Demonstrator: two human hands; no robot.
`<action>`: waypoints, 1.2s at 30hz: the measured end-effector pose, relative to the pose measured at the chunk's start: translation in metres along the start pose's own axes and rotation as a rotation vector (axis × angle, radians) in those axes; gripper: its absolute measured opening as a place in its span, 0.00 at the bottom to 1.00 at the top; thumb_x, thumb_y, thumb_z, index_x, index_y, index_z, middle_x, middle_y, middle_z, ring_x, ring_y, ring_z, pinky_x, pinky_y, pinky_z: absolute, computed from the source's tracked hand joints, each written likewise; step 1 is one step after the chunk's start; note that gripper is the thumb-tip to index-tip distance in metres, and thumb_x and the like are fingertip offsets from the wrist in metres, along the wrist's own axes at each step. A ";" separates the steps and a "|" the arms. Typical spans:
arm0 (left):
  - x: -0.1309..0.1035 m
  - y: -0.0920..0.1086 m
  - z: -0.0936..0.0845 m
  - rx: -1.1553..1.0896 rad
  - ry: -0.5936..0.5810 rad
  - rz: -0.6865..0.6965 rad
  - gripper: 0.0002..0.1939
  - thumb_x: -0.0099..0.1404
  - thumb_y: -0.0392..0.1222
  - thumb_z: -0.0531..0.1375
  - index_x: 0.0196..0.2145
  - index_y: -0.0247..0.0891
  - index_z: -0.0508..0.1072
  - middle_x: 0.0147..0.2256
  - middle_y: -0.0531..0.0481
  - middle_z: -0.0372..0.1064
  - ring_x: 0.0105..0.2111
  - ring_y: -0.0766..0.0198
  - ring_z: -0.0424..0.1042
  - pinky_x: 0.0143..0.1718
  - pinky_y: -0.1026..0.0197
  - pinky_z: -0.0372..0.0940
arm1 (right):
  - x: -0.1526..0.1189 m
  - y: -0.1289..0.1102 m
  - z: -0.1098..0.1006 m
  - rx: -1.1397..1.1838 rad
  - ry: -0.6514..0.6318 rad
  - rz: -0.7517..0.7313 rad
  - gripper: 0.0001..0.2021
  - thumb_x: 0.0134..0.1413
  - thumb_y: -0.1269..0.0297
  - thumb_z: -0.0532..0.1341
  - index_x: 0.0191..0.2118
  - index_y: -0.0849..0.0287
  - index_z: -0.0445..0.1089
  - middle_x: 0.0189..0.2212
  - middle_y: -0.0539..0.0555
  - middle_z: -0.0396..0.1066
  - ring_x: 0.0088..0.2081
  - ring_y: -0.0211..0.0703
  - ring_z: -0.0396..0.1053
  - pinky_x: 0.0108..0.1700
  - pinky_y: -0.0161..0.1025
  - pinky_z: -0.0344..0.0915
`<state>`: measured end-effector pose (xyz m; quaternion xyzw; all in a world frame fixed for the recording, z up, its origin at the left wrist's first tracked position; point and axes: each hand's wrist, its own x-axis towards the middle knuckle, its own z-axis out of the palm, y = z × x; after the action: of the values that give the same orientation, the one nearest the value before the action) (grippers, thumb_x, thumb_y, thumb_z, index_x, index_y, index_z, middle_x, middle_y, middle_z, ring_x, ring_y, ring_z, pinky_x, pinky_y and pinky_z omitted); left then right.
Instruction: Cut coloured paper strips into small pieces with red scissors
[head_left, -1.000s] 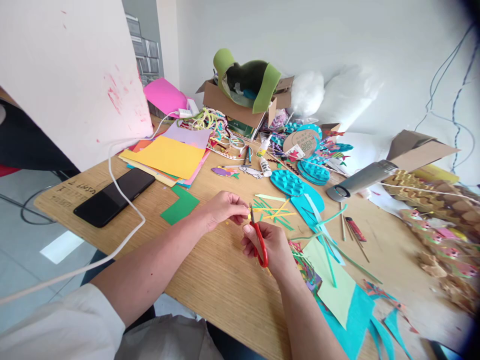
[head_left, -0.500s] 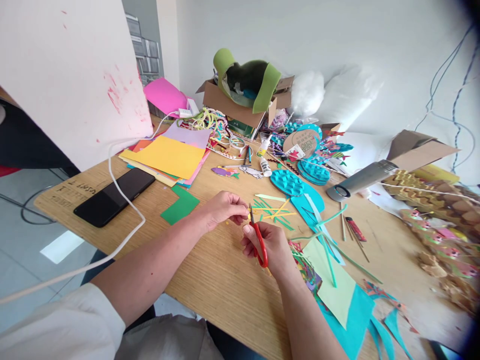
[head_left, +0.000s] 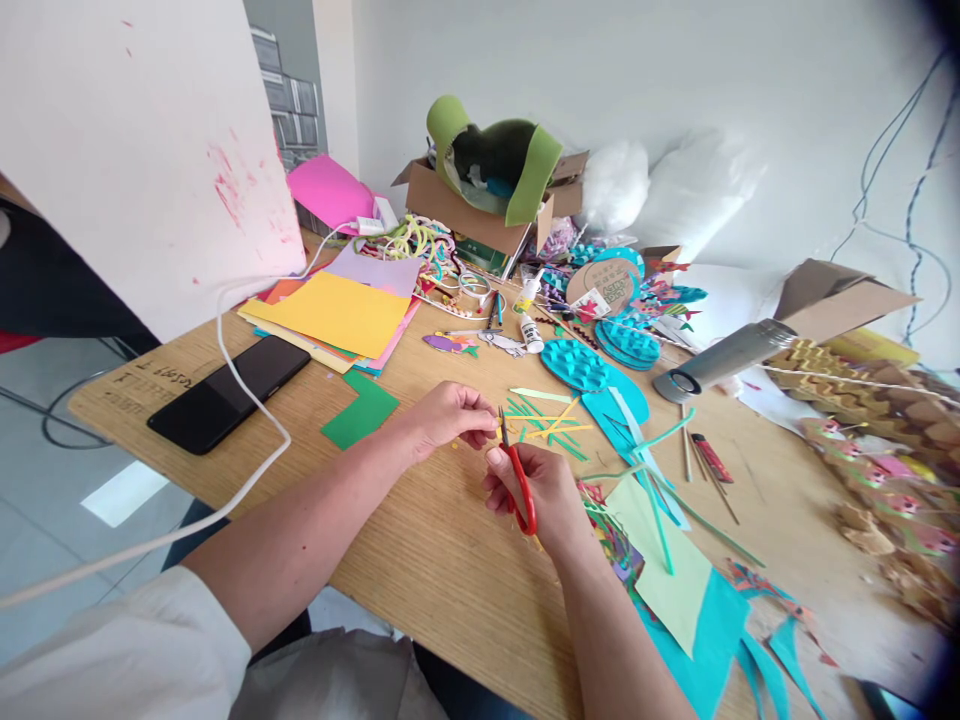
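Note:
My right hand is wrapped round the red handles of a pair of scissors, whose dark blades point up and away. Just left of the blade tips, my left hand pinches a small yellow paper piece, mostly hidden by the fingers. Thin green strips and yellow strips lie loose on the wooden table beyond the scissors. Left of my left hand is an angular green paper.
A black phone and a white cable lie at the left, near stacked coloured sheets. Blue discs, a metal bottle and pale green paper are at the right. A cardboard box stands behind.

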<state>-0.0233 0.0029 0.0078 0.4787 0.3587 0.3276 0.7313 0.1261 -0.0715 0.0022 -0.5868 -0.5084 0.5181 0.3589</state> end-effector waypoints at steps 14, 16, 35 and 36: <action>0.001 -0.001 -0.001 0.021 -0.003 0.022 0.04 0.48 0.35 0.63 0.23 0.32 0.71 0.21 0.52 0.69 0.21 0.71 0.67 0.27 0.65 0.63 | -0.001 -0.002 0.000 -0.004 -0.002 -0.001 0.24 0.40 0.40 0.65 0.21 0.59 0.63 0.17 0.51 0.70 0.16 0.39 0.67 0.18 0.33 0.64; 0.001 -0.001 -0.001 0.036 -0.007 0.029 0.04 0.47 0.35 0.63 0.23 0.32 0.71 0.20 0.52 0.69 0.21 0.71 0.67 0.27 0.65 0.63 | -0.001 -0.002 0.000 -0.002 -0.005 0.001 0.24 0.40 0.40 0.66 0.21 0.59 0.63 0.17 0.51 0.70 0.16 0.39 0.67 0.17 0.33 0.64; -0.002 0.005 -0.003 0.060 0.015 0.032 0.05 0.48 0.37 0.63 0.24 0.32 0.72 0.21 0.52 0.69 0.21 0.70 0.67 0.27 0.65 0.63 | -0.001 -0.007 0.002 0.056 0.039 0.035 0.22 0.37 0.45 0.69 0.19 0.59 0.63 0.14 0.49 0.68 0.13 0.37 0.65 0.14 0.32 0.60; -0.003 0.005 -0.004 0.065 0.015 0.031 0.05 0.48 0.37 0.63 0.24 0.32 0.72 0.21 0.52 0.69 0.21 0.71 0.67 0.27 0.65 0.63 | -0.002 -0.008 0.002 0.059 0.042 0.033 0.22 0.37 0.46 0.69 0.19 0.59 0.63 0.14 0.49 0.68 0.13 0.37 0.65 0.14 0.32 0.61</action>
<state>-0.0284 0.0042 0.0123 0.5053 0.3671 0.3305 0.7076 0.1228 -0.0716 0.0094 -0.5950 -0.4755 0.5263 0.3781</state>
